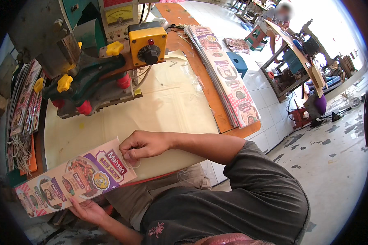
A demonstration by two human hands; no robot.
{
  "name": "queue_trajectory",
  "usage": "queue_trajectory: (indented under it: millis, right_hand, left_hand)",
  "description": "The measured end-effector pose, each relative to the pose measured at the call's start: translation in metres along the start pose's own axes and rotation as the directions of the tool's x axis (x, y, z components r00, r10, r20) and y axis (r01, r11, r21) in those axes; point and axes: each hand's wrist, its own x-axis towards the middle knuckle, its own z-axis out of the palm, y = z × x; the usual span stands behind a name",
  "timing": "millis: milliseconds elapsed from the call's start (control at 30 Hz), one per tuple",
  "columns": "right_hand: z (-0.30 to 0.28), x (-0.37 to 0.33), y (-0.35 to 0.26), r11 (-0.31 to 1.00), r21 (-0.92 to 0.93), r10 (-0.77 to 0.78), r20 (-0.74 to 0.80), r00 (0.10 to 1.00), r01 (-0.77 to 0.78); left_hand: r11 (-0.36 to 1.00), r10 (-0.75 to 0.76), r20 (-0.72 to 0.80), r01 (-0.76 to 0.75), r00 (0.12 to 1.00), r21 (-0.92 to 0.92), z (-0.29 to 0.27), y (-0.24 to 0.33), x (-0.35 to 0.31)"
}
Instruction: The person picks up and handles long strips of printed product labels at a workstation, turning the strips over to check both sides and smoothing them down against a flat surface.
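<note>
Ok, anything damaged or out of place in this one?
The grey floor at right looks patchy, with dark blotches like worn-off paint. Some printed sheets, oddly, appear to lie on the tiles beyond the blue stool.

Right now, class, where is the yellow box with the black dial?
In the head view, the yellow box is near the top, left of centre, just right of a yellow star-shaped knob and above the person's right hand in the picture.

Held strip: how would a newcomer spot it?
From the machine at upper left, look down the cream sheet. The strip slants across its near left corner. Unlike the stack at right, it has the left hand at its lower edge and right hand at its right end.
</note>
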Motion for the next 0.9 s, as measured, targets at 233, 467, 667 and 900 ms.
queue_trajectory:
  millis: [233, 467, 667, 900]
  right_hand:
    - [0.002, 0.001, -0.001, 0.995, -0.097, 0.003, -0.029, 1.0, -0.006]
    - [0.0, 0.002, -0.002, 0.959, -0.282, -0.001, -0.029, 1.0, -0.007]
    - [0.001, 0.002, 0.001, 0.958, -0.285, -0.035, -0.07, 0.997, 0.013]
    - [0.002, 0.002, 0.004, 0.985, -0.163, 0.041, -0.101, 0.994, -0.057]
  left_hand:
    - [0.998, 0.032, -0.007, -0.032, 0.999, 0.059, -0.002, 0.002, 0.003]
    - [0.994, 0.031, -0.016, -0.029, 0.999, 0.105, 0.003, 0.005, 0.0]
    - [0.994, 0.022, 0.028, -0.025, 0.999, 0.102, -0.001, 0.005, 0.0]
    - [0.99, 0.054, 0.041, -0.059, 0.998, 0.126, 0.008, 0.009, -0.005]
